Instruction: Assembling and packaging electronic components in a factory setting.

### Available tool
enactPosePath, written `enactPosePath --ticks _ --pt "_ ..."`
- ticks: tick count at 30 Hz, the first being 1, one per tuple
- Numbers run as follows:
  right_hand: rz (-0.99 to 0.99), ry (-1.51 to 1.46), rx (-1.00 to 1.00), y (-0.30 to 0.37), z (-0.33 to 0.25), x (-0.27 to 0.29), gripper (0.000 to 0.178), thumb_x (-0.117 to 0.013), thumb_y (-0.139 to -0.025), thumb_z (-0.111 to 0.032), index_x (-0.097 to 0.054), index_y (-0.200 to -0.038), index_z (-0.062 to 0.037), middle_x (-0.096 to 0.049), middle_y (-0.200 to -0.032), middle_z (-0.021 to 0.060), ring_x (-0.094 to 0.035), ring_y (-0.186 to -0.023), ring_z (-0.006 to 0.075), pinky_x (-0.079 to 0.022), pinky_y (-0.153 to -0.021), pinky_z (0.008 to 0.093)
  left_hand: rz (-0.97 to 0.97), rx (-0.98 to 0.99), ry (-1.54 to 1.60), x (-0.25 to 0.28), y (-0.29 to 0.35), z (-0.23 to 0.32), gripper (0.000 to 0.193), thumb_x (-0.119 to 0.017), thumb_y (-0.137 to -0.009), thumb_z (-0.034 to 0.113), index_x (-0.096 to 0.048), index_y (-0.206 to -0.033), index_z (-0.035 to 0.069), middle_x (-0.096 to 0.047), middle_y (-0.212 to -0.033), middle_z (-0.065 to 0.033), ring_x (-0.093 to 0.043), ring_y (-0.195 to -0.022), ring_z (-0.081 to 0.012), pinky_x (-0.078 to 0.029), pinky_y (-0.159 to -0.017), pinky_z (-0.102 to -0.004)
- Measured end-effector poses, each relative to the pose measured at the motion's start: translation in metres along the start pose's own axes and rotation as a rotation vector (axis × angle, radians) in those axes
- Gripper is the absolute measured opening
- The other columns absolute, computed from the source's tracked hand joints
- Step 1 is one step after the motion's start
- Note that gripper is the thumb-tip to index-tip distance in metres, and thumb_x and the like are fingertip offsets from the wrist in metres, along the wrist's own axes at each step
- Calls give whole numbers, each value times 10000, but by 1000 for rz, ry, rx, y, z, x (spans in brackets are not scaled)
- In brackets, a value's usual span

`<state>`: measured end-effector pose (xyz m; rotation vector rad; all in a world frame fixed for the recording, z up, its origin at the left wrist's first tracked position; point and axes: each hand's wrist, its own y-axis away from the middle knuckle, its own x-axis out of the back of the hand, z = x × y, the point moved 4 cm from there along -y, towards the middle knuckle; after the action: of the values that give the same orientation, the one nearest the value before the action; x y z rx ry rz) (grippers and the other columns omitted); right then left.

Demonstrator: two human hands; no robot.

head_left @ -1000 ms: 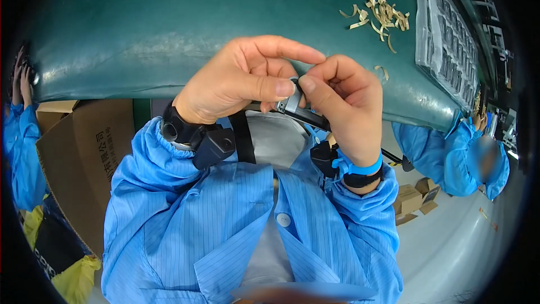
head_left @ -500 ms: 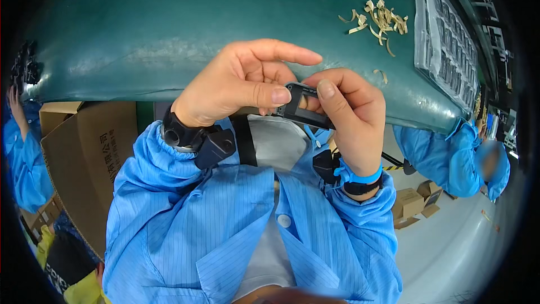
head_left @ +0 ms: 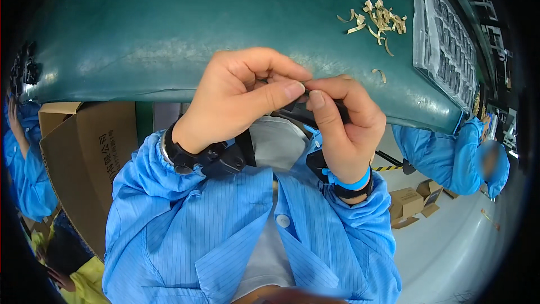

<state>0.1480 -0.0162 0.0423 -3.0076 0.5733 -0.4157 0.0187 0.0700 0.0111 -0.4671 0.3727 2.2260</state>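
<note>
Currently, the right hand [head_left: 355, 129] closes thumb and fingers on a small dark piece [head_left: 297, 114], partly hidden, by the near edge of the green table [head_left: 197, 22]. Toward ten o'clock from it, the left hand [head_left: 230, 95] nearly joins thumb and index finger; whether they pinch anything, one cannot tell. Curled strips [head_left: 383, 18] lie toward one o'clock, a tray [head_left: 418, 39] of dark parts at two.

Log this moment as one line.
left hand: fingertips at dark part, grip unclear | right hand: holding dark part | rest: curled strips, plastic tray, green table
</note>
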Motion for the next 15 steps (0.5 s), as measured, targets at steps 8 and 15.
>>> enactPosePath --ticks 8,15 --pt "-7 -163 -135 0 5 -2 57 -588 -869 -17 -615 -887 30 -623 -766 50 -542 -681 85 -445 -621 220 15 -111 -119 -2 0 0 180 -584 -865 -27 -608 -1041 -55 -655 -961 -97 -622 -884 -129 -506 -787 -249" --pt "-49 -257 -226 1 16 -4 104 -558 -900 -55 -610 -902 36 -612 -769 35 -527 -704 66 -439 -641 205 8 -29 -117 -1 -1 -2 294 -553 -874 -25 -563 -1167 -43 -649 -958 -82 -597 -832 -83 -472 -705 -194"
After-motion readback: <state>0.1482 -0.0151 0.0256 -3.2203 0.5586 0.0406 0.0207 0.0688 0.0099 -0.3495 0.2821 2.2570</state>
